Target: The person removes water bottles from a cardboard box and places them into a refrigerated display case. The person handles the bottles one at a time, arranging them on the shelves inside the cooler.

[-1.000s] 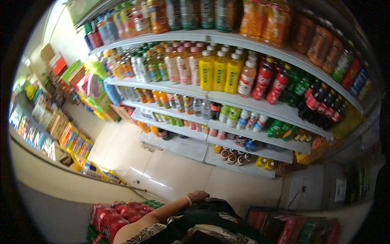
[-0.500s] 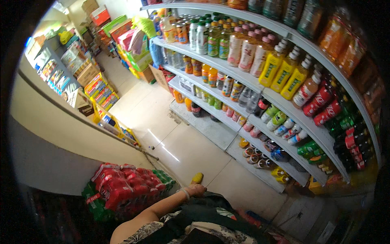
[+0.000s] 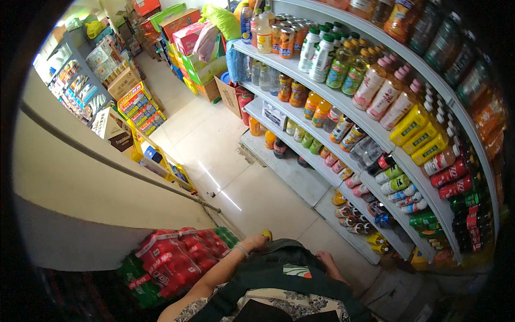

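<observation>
My left hand (image 3: 253, 244) hangs low in front of me, beside the dark green apron (image 3: 263, 275), with a pale band on the wrist. Its fingers are mostly out of sight, and nothing shows in it. On the apron's other side my right hand (image 3: 325, 260) hangs down, small and dim, its fingers unclear. A yellow shoe (image 3: 267, 234) shows just past the left hand. Left of that forearm, shrink-wrapped packs of red bottles (image 3: 179, 263) are stacked, with green packs (image 3: 140, 284) beside them.
A long white shelf unit (image 3: 333, 92) full of drink bottles runs along the right. Stacked cartons (image 3: 196, 67) stand at the far end of the tiled aisle (image 3: 230, 155). At left are a wall (image 3: 96, 188) with a pipe and a yellow rack (image 3: 166, 167).
The view has shifted, so shelves and packs sit differently. My right hand has come into sight beside the apron. Less of the yellow shoe shows beyond my left hand.
</observation>
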Motion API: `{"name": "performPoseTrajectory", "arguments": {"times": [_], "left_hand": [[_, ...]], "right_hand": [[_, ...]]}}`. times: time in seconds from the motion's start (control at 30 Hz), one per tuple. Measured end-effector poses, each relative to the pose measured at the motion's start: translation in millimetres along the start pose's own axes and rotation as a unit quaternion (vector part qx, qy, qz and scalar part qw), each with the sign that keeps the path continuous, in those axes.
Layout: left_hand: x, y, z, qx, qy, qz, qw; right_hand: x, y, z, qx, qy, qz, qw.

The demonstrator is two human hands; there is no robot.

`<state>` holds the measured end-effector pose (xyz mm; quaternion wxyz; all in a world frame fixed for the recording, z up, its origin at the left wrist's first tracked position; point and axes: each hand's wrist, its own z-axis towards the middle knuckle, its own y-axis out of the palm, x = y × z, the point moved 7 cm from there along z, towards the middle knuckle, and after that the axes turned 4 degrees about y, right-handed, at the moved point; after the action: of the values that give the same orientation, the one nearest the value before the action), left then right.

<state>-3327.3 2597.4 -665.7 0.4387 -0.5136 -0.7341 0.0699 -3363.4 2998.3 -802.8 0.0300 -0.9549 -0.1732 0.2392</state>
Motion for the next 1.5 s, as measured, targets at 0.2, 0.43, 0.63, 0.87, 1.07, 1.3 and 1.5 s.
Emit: {"name": "performPoseTrajectory", "arguments": {"times": [0.2, 0.43, 0.63, 0.87, 1.07, 1.3, 1.5], "left_hand": [[-43, -80, -16, 0.046, 0.002, 0.030, 0.998], [-68, -127, -12, 0.006, -0.058, 0.010, 0.998], [-87, -127, 24, 0.006, -0.044, -0.005, 0.999], [-97, -206, 53, 0.083, -0.074, -0.057, 0.992], [-120, -290, 51, 0.164, -0.109, -0.094, 0.976], [-205, -309, 41, 0.146, -0.143, -0.168, 0.964], [-330, -372, 14, 0.150, -0.178, -0.184, 0.955]], "right_hand": [[-108, 114, 18, -0.088, -0.155, -0.223, 0.958], [-150, 109, 45, -0.084, -0.144, -0.243, 0.956], [-161, 54, 63, -0.002, 0.025, -0.361, 0.932], [-263, 77, 89, -0.020, 0.018, -0.302, 0.953], [-359, 130, 129, -0.067, 0.012, -0.253, 0.965], [-470, 227, 206, -0.113, -0.007, -0.341, 0.933], [-575, 360, 240, -0.153, -0.047, -0.410, 0.898]]}}
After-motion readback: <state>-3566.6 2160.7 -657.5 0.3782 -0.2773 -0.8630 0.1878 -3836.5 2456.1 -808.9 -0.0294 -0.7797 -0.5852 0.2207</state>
